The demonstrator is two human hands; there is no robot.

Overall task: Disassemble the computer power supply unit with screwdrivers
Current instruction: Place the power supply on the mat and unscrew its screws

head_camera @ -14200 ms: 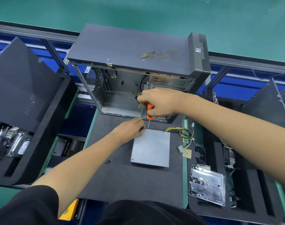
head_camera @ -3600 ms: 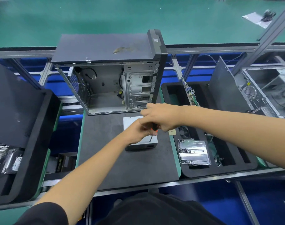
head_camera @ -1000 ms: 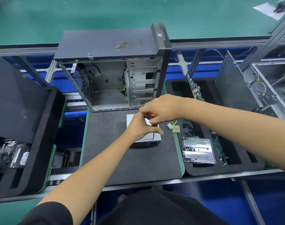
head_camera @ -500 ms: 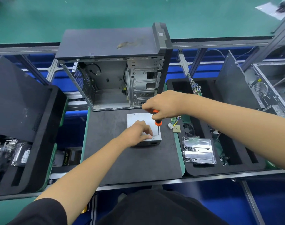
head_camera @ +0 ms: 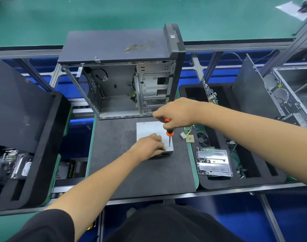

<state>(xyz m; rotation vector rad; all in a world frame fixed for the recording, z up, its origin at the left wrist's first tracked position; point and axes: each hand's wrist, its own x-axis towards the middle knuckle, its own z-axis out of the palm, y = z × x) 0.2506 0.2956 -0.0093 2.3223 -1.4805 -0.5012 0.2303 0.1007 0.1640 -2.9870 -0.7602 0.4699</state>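
The left hand [head_camera: 149,147] covers the near left part of the PSU [head_camera: 149,128], so the spot under its fingers is hidden; the screw under the tip cannot be made out. The right hand [head_camera: 175,113] hides the top of the screwdriver [head_camera: 169,132] handle.

The PSU sits at frame centre on the dark tabletop [head_camera: 123,172], just below the open case [head_camera: 124,75], flat face up, long axis running from lower to upper frame. The screwdriver stands nearly upright, shaft pointing down, tip on the PSU's lower right corner.

Right fingers are curled round the orange-black handle. Left fingers rest bent on the PSU top beside the shaft; whether they pinch anything I cannot tell.

Versus 0.5 s ago: the left hand has slid slightly toward the lower right corner, nearer the shaft; the screwdriver stays at the same corner. The tray [head_camera: 214,161] of screws at right is unchanged.
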